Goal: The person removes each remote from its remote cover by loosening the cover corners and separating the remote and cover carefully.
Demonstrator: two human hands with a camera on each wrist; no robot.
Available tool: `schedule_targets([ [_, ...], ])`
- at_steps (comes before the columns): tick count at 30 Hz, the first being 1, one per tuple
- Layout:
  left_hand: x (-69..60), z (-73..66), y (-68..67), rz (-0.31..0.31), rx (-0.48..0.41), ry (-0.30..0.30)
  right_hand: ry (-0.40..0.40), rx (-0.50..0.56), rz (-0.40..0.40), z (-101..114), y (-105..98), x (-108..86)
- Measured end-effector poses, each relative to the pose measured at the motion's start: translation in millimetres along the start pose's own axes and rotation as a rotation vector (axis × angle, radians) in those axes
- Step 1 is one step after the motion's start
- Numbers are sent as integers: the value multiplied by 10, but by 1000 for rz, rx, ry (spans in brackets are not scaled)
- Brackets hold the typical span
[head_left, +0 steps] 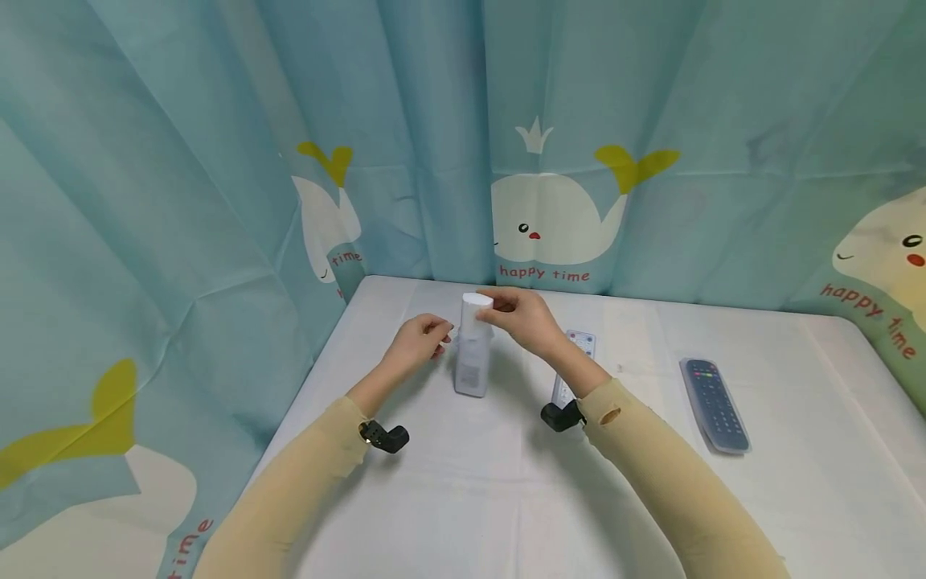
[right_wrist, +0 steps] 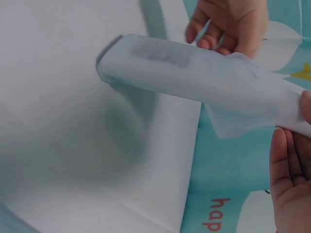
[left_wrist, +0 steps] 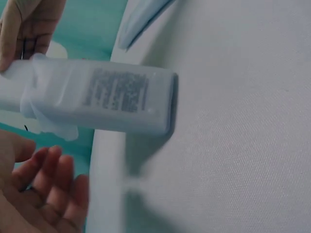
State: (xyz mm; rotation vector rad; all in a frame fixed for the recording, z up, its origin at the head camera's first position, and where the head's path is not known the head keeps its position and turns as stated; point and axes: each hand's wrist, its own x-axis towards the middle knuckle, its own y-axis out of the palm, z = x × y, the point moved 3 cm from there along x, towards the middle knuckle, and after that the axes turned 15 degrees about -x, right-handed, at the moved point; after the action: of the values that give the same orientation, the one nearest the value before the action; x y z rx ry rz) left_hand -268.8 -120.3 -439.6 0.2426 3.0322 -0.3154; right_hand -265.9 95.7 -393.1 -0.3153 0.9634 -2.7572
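Note:
A white remote control (head_left: 477,310) stands upright on the table, its back toward me. A translucent protective sleeve (head_left: 473,371) covers its lower part, with a loose rim partway up; printed text shows through the sleeve (left_wrist: 121,92). My right hand (head_left: 522,320) pinches the remote's bare upper end between thumb and fingers. Beside the sleeve's rim, on the left, my left hand (head_left: 419,338) holds nothing. Its fingers are loosely bent, and in the left wrist view a gap parts this hand (left_wrist: 41,189) from the sleeve.
Behind my right forearm lies a white remote (head_left: 581,342), partly hidden. Farther right a dark remote in a clear sleeve (head_left: 715,406) lies on the white table (head_left: 463,498). Blue whale-print curtains (head_left: 448,161) hang along the back and left edges.

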Motion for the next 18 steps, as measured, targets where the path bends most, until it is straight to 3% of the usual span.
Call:
schedule_targets([
  [7,-123,-138,9,-85,114,258,59,-3,-27,-44,-15,32],
  [11,-186,-182,80,-85,212,422,81,1,-36,-74,-15,49],
  [18,-283,-266,260,-41,475,701,120,-34,-54,-110,-8,72],
])
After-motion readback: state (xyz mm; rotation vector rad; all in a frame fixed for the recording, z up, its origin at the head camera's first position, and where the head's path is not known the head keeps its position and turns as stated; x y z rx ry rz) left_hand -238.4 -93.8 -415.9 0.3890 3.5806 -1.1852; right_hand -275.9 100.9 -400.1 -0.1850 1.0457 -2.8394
